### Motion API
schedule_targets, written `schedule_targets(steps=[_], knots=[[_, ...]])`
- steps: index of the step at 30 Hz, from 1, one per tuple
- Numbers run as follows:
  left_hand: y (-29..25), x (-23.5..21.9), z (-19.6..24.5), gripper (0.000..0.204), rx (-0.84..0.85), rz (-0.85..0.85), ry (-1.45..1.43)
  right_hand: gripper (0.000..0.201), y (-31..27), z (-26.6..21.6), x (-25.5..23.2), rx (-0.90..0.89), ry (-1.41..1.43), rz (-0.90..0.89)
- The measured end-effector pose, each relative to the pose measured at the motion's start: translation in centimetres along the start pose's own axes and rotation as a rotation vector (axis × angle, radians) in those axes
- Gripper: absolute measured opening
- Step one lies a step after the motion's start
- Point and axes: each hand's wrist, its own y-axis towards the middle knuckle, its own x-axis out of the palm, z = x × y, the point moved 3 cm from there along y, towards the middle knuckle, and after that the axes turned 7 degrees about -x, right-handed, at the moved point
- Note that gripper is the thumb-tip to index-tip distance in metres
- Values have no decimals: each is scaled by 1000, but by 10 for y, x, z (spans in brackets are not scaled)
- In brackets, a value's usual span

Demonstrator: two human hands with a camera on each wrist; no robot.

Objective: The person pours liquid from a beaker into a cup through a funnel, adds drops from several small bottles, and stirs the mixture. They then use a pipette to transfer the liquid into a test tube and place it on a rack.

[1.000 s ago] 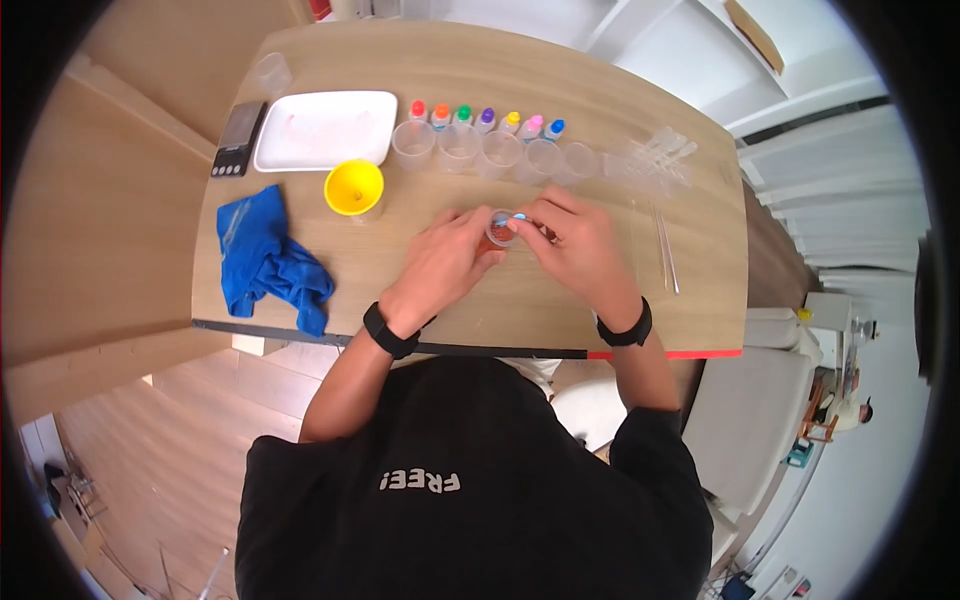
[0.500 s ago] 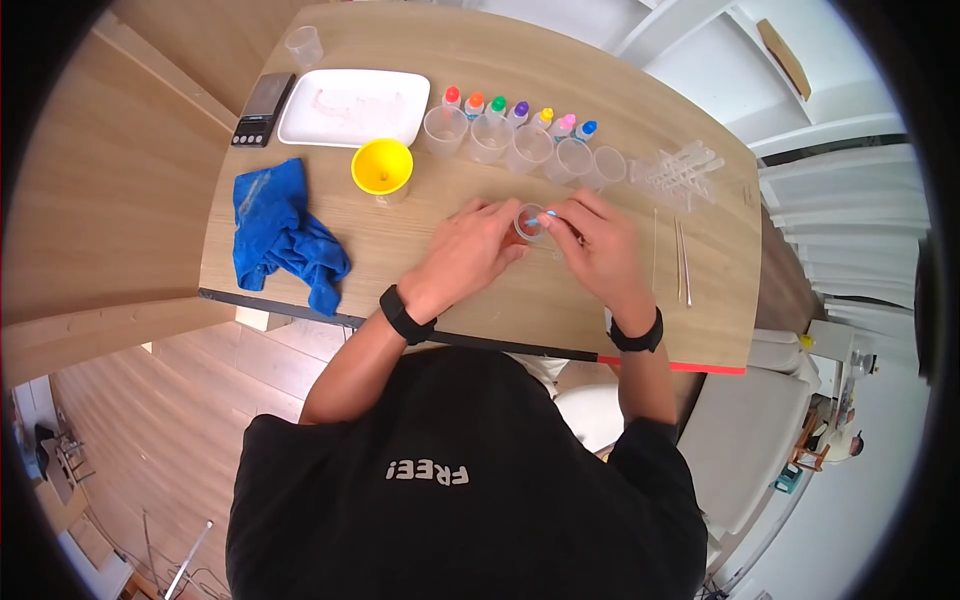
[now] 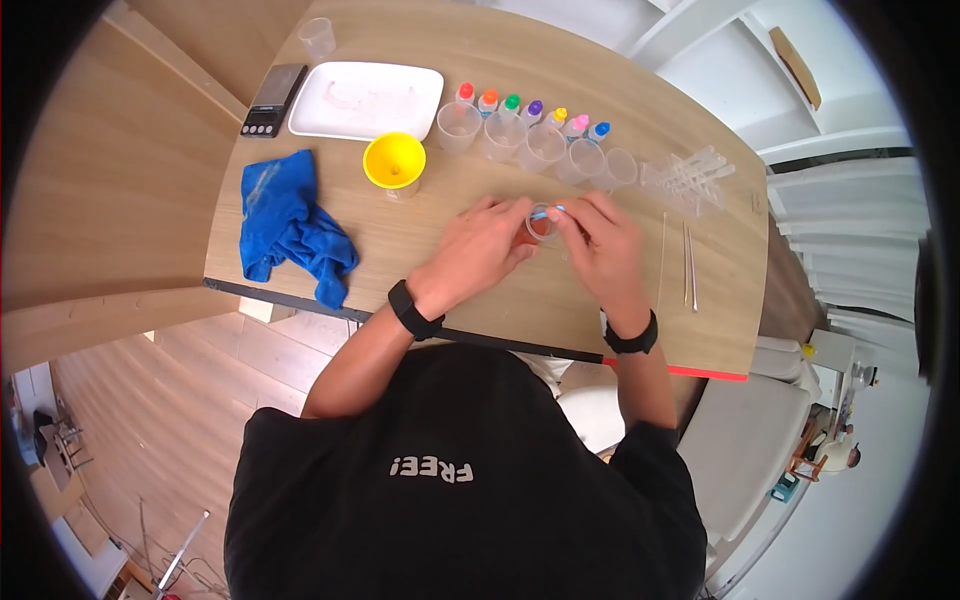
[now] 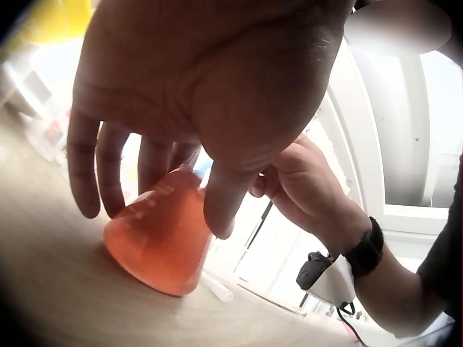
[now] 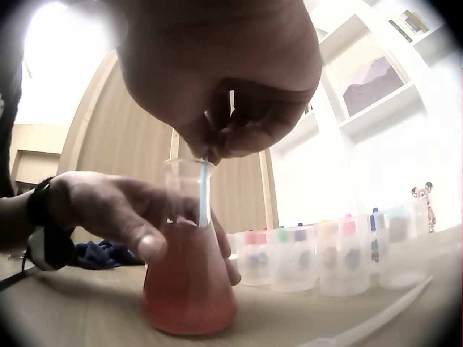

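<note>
A conical flask (image 3: 541, 232) of orange-red liquid stands upright on the table, seen from the side in the right wrist view (image 5: 189, 289). My left hand (image 3: 478, 248) holds it, fingers on one side and thumb on the other, as the left wrist view shows around the flask (image 4: 159, 242). Above the mouth, my right hand (image 3: 607, 255) pinches a thin light-blue stick (image 5: 204, 194) between thumb and fingers. The stick passes down through the neck; its lower end is hidden in the liquid.
Behind the flask stand clear cups (image 3: 542, 148) and small bottles with coloured caps (image 3: 512, 103). A yellow-topped cup (image 3: 394, 162), white tray (image 3: 370, 122), scale (image 3: 272, 100) and blue cloth (image 3: 290, 215) are left; pipettes (image 3: 690, 178) and thin rods (image 3: 690, 265) lie right.
The head view has shifted, so the table's things appear further right, most of them also higher. The blue stick's slant in the flask mouth has changed slightly; both hands keep their holds.
</note>
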Motion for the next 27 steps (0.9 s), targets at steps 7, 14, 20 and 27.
schedule_targets(steps=[7,14,20,27], knots=[[0,0,0,34,-1,-1,-5,10,-5,4,9,43,218,-32],[0,0,-1,34,-2,6,21,11,-6,5,12,1,110,47],[1,-2,1,37,-17,-9,-5,11,-4,8,1,-25,100,-3],[0,-3,1,37,-7,-1,28,10,11,-5,-14,-206,-205,-95]])
